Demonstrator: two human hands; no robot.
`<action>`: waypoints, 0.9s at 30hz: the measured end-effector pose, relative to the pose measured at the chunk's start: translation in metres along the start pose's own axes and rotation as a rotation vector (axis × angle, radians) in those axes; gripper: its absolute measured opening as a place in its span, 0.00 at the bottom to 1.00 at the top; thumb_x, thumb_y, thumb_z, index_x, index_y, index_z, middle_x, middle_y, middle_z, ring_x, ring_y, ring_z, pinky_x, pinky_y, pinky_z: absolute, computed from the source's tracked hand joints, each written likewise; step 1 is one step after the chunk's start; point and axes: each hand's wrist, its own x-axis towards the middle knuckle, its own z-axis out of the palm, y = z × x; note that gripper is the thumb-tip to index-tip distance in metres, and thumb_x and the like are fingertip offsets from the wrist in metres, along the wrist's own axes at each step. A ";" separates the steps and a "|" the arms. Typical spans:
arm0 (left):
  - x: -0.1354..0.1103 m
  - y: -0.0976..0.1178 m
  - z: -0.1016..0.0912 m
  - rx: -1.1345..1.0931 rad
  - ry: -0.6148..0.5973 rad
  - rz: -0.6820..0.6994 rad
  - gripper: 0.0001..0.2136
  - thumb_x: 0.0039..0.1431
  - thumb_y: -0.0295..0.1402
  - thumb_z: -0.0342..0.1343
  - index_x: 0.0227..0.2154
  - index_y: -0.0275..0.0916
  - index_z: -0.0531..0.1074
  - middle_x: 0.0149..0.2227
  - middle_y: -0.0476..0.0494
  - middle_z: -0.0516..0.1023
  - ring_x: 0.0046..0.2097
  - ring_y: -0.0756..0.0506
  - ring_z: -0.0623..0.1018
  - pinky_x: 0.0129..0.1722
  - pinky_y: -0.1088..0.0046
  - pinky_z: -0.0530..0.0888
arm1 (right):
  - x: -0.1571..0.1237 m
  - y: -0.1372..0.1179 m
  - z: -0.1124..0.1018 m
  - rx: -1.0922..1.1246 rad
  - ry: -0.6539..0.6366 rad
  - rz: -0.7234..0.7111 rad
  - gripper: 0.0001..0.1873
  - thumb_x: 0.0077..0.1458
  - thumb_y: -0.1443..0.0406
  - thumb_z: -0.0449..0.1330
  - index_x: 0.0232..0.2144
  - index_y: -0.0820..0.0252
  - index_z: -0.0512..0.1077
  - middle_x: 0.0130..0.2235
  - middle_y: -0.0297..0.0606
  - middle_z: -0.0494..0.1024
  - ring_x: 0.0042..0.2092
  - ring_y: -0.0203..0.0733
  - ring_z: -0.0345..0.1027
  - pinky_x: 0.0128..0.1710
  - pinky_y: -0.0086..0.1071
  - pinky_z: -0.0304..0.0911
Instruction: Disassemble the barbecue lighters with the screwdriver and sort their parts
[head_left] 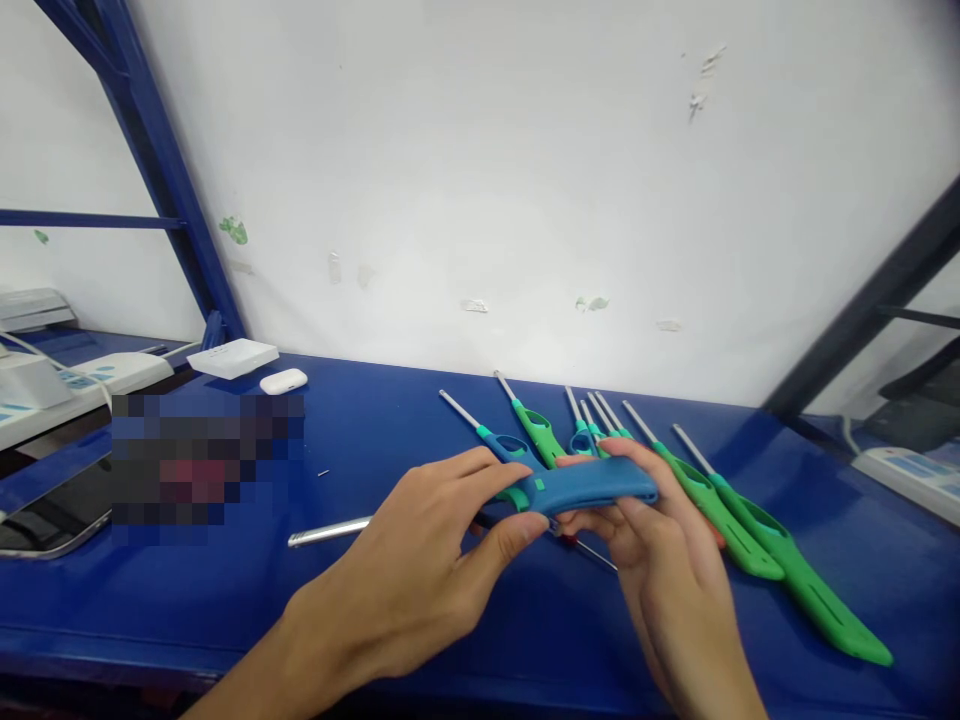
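A white painted wall (525, 150), scuffed and chipped in spots, rises behind a blue bench (375, 420). A blue metal strut (165, 190) slants up at the bench's far left corner; a darker strut (862, 312) slants at its right edge. Even, bright light.

We record:
- lighter (592, 487): blue, with one small green square
- row of lighters (832, 603): bright green, some teal at the neck, silver stems
- bench (375, 420): solid blue
- wall (525, 150): white, flecked green
- case (283, 381) and box (232, 357): white
- rod (330, 533): silver
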 end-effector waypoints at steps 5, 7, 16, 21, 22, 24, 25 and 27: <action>0.000 -0.001 0.005 0.093 -0.008 0.034 0.08 0.78 0.38 0.50 0.49 0.47 0.75 0.44 0.53 0.80 0.43 0.46 0.79 0.44 0.69 0.71 | 0.002 0.005 0.000 0.020 -0.006 0.007 0.15 0.67 0.59 0.59 0.54 0.50 0.70 0.44 0.40 0.85 0.32 0.43 0.79 0.36 0.40 0.78; 0.000 -0.002 0.006 0.125 -0.019 0.047 0.08 0.78 0.38 0.50 0.49 0.47 0.74 0.46 0.53 0.80 0.44 0.46 0.79 0.45 0.68 0.71 | 0.001 0.004 0.001 0.021 0.005 0.007 0.15 0.67 0.59 0.59 0.54 0.50 0.69 0.44 0.40 0.85 0.32 0.43 0.79 0.35 0.40 0.77; -0.002 -0.013 -0.007 0.423 -0.137 0.067 0.11 0.78 0.38 0.50 0.56 0.45 0.71 0.49 0.49 0.81 0.44 0.41 0.82 0.40 0.65 0.71 | 0.010 -0.006 -0.009 0.100 0.113 -0.020 0.14 0.63 0.63 0.63 0.51 0.50 0.74 0.41 0.37 0.85 0.29 0.39 0.76 0.32 0.35 0.76; 0.003 -0.017 -0.013 0.479 -0.147 0.049 0.09 0.78 0.29 0.47 0.45 0.41 0.73 0.40 0.49 0.78 0.33 0.44 0.76 0.31 0.66 0.63 | 0.015 -0.025 -0.025 0.156 -0.037 0.086 0.13 0.60 0.61 0.65 0.47 0.53 0.81 0.45 0.43 0.86 0.38 0.46 0.82 0.37 0.36 0.78; 0.002 -0.017 -0.015 0.471 -0.136 0.052 0.09 0.77 0.28 0.48 0.45 0.42 0.73 0.39 0.50 0.78 0.33 0.45 0.76 0.31 0.67 0.63 | 0.016 -0.031 -0.031 0.163 -0.112 0.125 0.14 0.60 0.60 0.65 0.47 0.54 0.83 0.47 0.45 0.86 0.40 0.49 0.83 0.40 0.38 0.79; -0.002 -0.015 -0.019 0.483 -0.119 0.087 0.08 0.75 0.26 0.50 0.47 0.43 0.73 0.40 0.50 0.78 0.35 0.44 0.77 0.32 0.67 0.64 | 0.016 -0.039 -0.046 0.149 -0.278 0.219 0.19 0.62 0.55 0.63 0.49 0.56 0.84 0.53 0.52 0.84 0.43 0.55 0.84 0.41 0.43 0.80; -0.006 -0.012 -0.019 0.507 -0.121 0.121 0.08 0.74 0.25 0.52 0.48 0.44 0.73 0.40 0.50 0.78 0.36 0.44 0.77 0.33 0.67 0.65 | 0.014 -0.041 -0.054 0.141 -0.376 0.261 0.22 0.63 0.51 0.62 0.50 0.57 0.84 0.55 0.54 0.83 0.42 0.58 0.84 0.39 0.46 0.80; -0.016 -0.007 -0.016 0.573 -0.138 0.231 0.09 0.70 0.24 0.58 0.48 0.43 0.73 0.42 0.48 0.80 0.39 0.42 0.79 0.34 0.67 0.67 | 0.004 -0.041 -0.068 0.047 -0.525 0.406 0.29 0.63 0.44 0.59 0.54 0.54 0.82 0.52 0.53 0.84 0.38 0.57 0.84 0.32 0.46 0.80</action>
